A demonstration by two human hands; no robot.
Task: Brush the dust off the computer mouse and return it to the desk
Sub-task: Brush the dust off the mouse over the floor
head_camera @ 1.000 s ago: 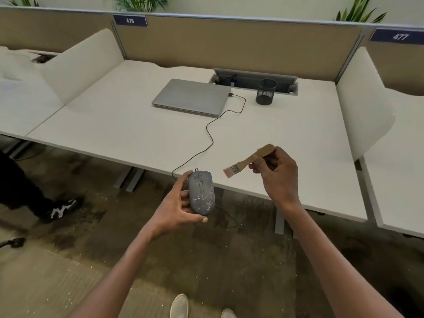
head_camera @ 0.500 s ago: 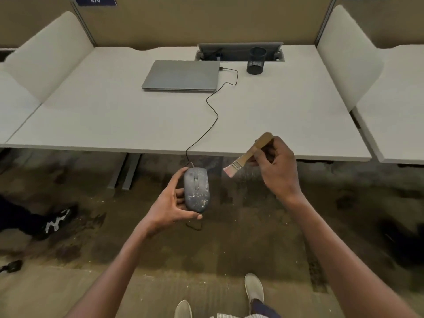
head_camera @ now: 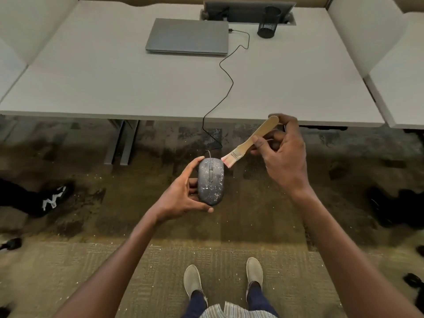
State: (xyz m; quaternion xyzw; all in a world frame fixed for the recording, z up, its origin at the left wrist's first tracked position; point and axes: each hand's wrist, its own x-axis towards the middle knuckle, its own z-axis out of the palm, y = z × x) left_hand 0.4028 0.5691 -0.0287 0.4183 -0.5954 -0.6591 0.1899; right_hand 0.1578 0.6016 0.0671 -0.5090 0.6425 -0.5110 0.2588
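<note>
While your left hand [head_camera: 183,196] cradles the dust-speckled wired mouse [head_camera: 210,180] at centre frame, off the desk [head_camera: 114,88] and over the carpet, your right hand [head_camera: 283,154] pinches the wooden paintbrush [head_camera: 249,141], bristles just beside the mouse's upper right corner. Brushing looks about to begin; next, sweep down its back. Since a second ago, the view has tilted downward and the brush has closed in.

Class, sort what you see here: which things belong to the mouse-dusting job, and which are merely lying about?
Belonging to the job:
mouse, speckled with dust, held in the left hand
brush, held in the right hand
desk, where the mouse goes back

Merely lying about:
closed laptop
black mesh cup
</note>
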